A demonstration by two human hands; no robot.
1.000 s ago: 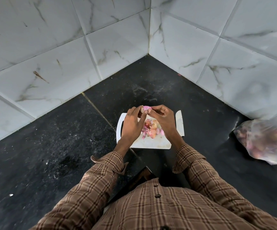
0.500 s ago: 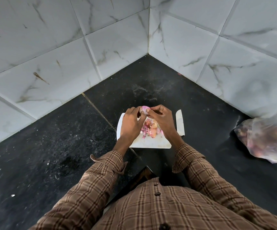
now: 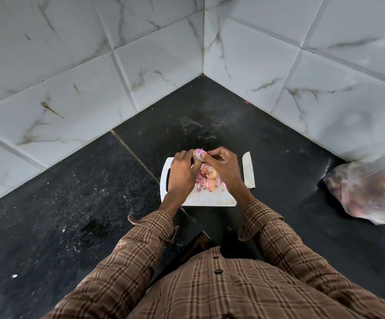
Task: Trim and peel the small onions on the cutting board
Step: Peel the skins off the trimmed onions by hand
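Little has shifted since the earlier frames: both hands stay raised over the far edge of the white rectangular plastic cutting board (image 3: 210,199), and the small pink onion (image 3: 199,154) pinched between them has turned a little, showing more pale, smooth flesh. By my reading, the dry skin is coming away and this onion is nearly bare, though several more wait below.

Beneath the board lies a black speckled stone counter (image 3: 71,192), dusty and matte, meeting glossy white marble-veined wall tiles (image 3: 71,77) in a corner beyond the board. To the right of the board slumps a crumpled translucent plastic bag (image 3: 368,192), thin and crinkly, with more reddish onions inside it. The board itself is flat, with rounded corners and a slot handle on its left side.

Against the board's right edge rests a broad steel knife blade (image 3: 248,170), untouched. The left hand (image 3: 183,173) curls its fingers round the onion's left side; the right hand (image 3: 224,168) pinches its right side with thumb and fingertips. On the board's middle sits a loose heap of papery pink and tan peelings and onions (image 3: 208,180).
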